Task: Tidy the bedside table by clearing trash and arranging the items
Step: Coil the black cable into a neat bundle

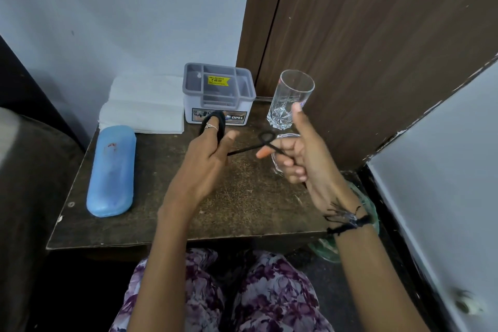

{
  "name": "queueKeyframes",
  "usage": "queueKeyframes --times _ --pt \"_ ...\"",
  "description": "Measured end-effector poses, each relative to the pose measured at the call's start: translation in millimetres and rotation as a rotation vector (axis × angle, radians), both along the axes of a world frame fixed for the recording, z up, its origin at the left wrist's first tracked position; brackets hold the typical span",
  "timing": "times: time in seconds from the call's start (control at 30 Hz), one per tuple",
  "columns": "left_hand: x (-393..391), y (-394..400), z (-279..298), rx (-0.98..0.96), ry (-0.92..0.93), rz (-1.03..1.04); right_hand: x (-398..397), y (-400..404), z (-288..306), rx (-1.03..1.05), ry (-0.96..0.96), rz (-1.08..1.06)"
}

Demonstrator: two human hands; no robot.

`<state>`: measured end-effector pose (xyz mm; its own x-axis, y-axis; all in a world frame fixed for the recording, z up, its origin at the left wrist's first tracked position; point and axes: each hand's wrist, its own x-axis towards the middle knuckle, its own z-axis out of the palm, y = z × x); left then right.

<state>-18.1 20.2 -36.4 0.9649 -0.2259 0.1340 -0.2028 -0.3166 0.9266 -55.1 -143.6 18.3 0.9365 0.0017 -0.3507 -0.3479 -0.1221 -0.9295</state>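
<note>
Hands worked over the bedside table (151,213): left hand (207,153) had a thick black hair tie (215,118) looped on its fingers, right hand (299,153) pinched a thin hair tie (266,140). Best dropped together into the organizer box (218,94), clear of the glass (291,100).

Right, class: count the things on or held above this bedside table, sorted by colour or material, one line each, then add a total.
Black hair ties: 2, a thick one in the left hand and a thin one in the right hand
Blue case: 1
Grey organiser box: 1
Clear glass tumbler: 1
White tissue stack: 1
Total: 6
</note>
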Motion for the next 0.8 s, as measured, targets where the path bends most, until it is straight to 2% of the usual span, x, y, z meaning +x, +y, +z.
queueKeyframes --times 0.13,0.23,0.33,0.47,0.67,0.8 --pt "1.0 4.9 -0.7 0.071 -0.006 -0.081 5.3 -3.5 4.1 -0.049 -0.138 -0.067" --pt "3.0 3.3 -0.9 0.116 -0.031 -0.172 10.8 -1.6 2.4 -0.311 -0.331 -0.119" --pt "2.2 2.4 -0.1 -0.041 0.075 -0.298 17.6 -1.2 -1.3 -0.615 -0.505 -0.19" --pt "-0.6 4.2 8.0 -0.297 0.206 -0.42 26.1 2.4 -9.6 -0.846 -0.539 -0.215" --pt "-3.3 12.0 12.2 -0.478 0.243 -0.372 25.5 9.8 -28.8 -0.837 -0.514 -0.016" --pt "-2.1 13.3 10.2 -0.503 0.248 -0.261 16.2 23.8 -43.0 -0.743 -0.705 0.013"
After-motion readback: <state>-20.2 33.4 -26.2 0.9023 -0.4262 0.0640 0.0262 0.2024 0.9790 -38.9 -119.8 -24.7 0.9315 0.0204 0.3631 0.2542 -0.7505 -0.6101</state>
